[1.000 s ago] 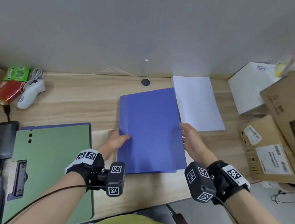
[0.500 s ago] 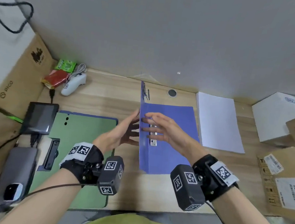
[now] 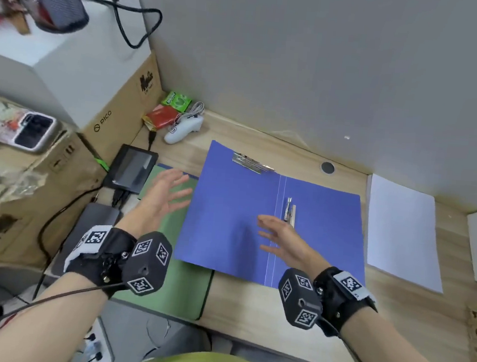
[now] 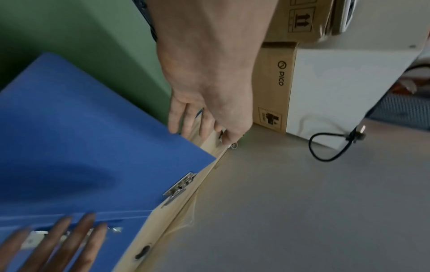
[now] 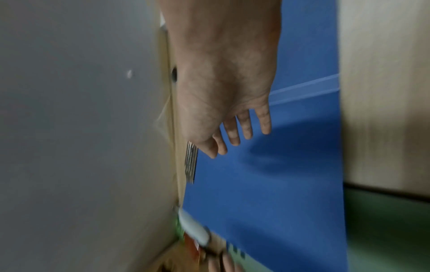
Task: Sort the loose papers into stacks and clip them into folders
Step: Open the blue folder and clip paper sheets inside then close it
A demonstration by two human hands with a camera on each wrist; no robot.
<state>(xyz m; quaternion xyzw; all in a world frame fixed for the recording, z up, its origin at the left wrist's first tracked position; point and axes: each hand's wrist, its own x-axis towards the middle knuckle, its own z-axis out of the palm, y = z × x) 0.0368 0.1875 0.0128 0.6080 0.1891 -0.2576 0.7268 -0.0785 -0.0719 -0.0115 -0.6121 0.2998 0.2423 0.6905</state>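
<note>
Blue folder (image 3: 270, 227) lies spread flat near the table's (image 3: 238, 305) back edge, its left flap overlapping the green folder (image 3: 182, 285). We see a metal clip (image 3: 250, 162) at that flap's back edge and a bar fastener (image 3: 289, 211) beside the spine. White paper stack (image 3: 400, 232) lies just right of the folder.

Our left hand (image 3: 163, 200) hangs above the green folder, beside the blue flap's left edge; grip wide, fingers spread, holding nothing. Our right hand (image 3: 281, 239) hovers over the spine, near the fastener; grip likewise wide, empty.
</note>
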